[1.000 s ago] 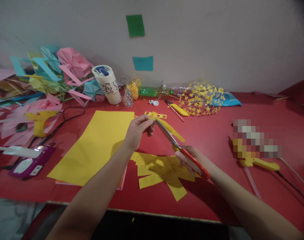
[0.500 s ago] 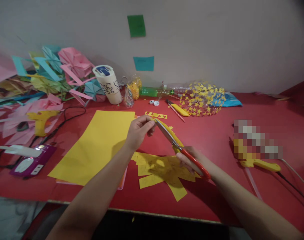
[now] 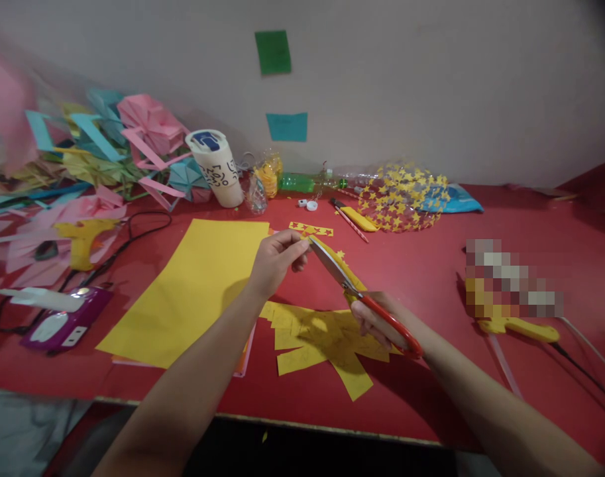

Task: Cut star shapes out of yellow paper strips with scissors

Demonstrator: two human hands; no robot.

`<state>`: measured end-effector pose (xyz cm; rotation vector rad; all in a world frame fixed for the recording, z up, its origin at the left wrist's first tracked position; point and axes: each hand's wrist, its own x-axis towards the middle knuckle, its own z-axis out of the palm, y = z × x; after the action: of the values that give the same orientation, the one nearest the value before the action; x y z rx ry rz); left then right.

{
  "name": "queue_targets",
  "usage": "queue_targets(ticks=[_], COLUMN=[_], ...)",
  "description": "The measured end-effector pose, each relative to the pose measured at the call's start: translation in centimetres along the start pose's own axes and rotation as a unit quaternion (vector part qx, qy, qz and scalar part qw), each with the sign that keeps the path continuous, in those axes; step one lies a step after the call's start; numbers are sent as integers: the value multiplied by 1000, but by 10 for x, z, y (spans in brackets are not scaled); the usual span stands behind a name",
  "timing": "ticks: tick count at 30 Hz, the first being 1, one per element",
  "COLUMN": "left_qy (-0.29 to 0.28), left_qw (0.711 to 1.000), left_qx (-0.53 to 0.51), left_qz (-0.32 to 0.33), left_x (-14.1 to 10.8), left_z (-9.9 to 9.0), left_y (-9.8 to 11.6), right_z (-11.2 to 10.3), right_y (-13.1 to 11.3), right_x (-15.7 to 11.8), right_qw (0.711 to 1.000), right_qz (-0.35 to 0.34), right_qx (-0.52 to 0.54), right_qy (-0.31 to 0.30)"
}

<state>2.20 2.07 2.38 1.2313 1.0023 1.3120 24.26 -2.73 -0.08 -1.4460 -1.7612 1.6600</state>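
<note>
A: Nearest first, what do we have?

B: Flat, straight-edged yellow cut-offs [image 3: 327,334] fanned on the smooth red table [image 3: 416,265], partly hidden by the right hand [image 3: 382,306].

A: Fingers?

B: Right ones curled around the red plastic handles of the scissors [image 3: 349,287]. Long metal blades; we can't tell their exact gap. Left hand [image 3: 277,260]: thumb and forefinger pinched together on one end of a thin yellow paper strip [image 3: 352,273]. It runs along the blades, which cover part of it; tips sit right by the thumb.

A: In the way?

B: Left forearm overlaps the big smooth yellow sheets [image 3: 193,285]. Glossy purple socket block [image 3: 66,324] off left, yellow plastic glue gun [image 3: 525,328] right.

A: Farther?

B: We see a star-patterned strip [image 3: 325,231] just past the left fingers, a white lidded tumbler [image 3: 215,172], creased pastel paper shapes [image 3: 150,122] heaped left, and a rounded, clear star-dotted form [image 3: 404,195] near the wall.
</note>
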Motion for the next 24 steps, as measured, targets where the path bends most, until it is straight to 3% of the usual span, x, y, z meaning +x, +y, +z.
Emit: queue_targets(ticks=[7, 21, 24], left_qy=[-3, -12, -10], left_qw=[1000, 1000, 999], left_qx=[-13, -14, -18], left_qz=[-9, -22, -33], left_x=[0, 1, 1], left_z=[-2, -5, -4], left_y=[-1, 1, 1], right_z=[0, -1, -1], right_y=[3, -3, -3], right_x=[0, 0, 0], right_qw=[1000, 1000, 1000], right_qz=[-27, 14, -4], right_qx=[-9, -3, 8], right_qy=[0, 0, -4])
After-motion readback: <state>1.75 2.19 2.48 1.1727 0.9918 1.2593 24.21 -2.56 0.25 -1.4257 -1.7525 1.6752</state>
